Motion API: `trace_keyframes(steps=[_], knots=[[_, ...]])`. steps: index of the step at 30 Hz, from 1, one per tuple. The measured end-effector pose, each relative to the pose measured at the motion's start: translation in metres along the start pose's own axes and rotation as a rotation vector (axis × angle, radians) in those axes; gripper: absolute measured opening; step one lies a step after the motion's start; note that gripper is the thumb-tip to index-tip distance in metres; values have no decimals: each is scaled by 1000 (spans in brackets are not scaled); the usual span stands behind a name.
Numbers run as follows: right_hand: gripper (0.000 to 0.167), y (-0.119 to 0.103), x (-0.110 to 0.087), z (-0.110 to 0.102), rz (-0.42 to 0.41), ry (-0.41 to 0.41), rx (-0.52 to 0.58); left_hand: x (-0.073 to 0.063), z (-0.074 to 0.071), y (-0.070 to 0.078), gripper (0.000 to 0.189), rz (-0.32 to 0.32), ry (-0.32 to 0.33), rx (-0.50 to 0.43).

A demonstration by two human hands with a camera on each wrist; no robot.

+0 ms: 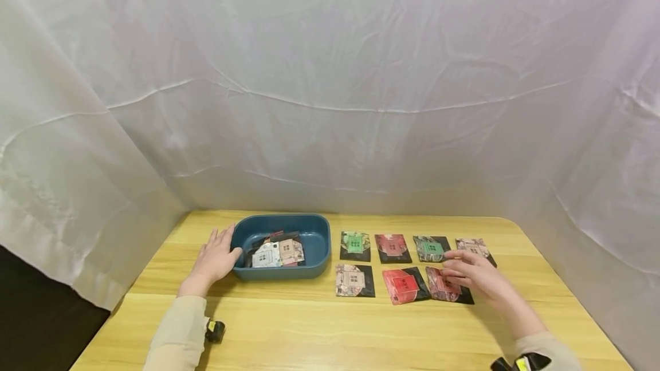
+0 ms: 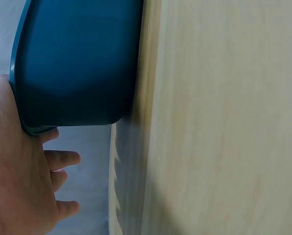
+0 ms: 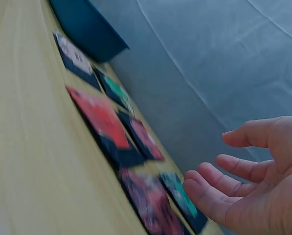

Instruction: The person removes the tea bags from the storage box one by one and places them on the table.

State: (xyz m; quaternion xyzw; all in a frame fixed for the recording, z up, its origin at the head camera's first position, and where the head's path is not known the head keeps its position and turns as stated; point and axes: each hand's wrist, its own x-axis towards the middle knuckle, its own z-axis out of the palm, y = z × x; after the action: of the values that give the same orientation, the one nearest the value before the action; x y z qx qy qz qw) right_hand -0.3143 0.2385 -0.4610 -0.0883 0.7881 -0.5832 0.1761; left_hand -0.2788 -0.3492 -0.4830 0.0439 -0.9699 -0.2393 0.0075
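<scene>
My left hand (image 1: 215, 259) rests at the left end of a blue plastic tub (image 1: 323, 256), touching its rim, with the fingers spread along the outside. Inside the tub lies a loose pile of flat square packets (image 1: 291, 249), some pale-labelled, others mostly black. My right hand (image 1: 476, 273) is over the right part of two rows of similar packets, its fingers slightly bent and nothing held. Under it are a dark red packet (image 1: 443, 289) and a green-labelled packet (image 1: 430, 248). A beige-labelled packet (image 1: 469, 247) sits just beyond the fingers. The right wrist view shows the same hand (image 3: 253, 176) above the packets.
Farther left in the rows lie a bright red packet (image 1: 404, 285), a pink-red one (image 1: 393, 248), a green one (image 1: 354, 245) and a pale one (image 1: 353, 280). All are on a light wooden table (image 1: 299, 325). White curtains (image 1: 330, 147) enclose its back and sides.
</scene>
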Motion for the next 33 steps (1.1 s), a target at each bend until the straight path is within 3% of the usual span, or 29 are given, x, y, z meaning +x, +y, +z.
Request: trace_keyframes(steps=[8,14,33], knots=[[61,-28,28,40,-47,-83,46,-1,-2,2,71,4,3,10],[54,-45,48,73,-63,-127,69,0,-2,1,71,4,4,9],[47,-92,91,169,-168,-276,164,0,-1,1,72,4,9,11]])
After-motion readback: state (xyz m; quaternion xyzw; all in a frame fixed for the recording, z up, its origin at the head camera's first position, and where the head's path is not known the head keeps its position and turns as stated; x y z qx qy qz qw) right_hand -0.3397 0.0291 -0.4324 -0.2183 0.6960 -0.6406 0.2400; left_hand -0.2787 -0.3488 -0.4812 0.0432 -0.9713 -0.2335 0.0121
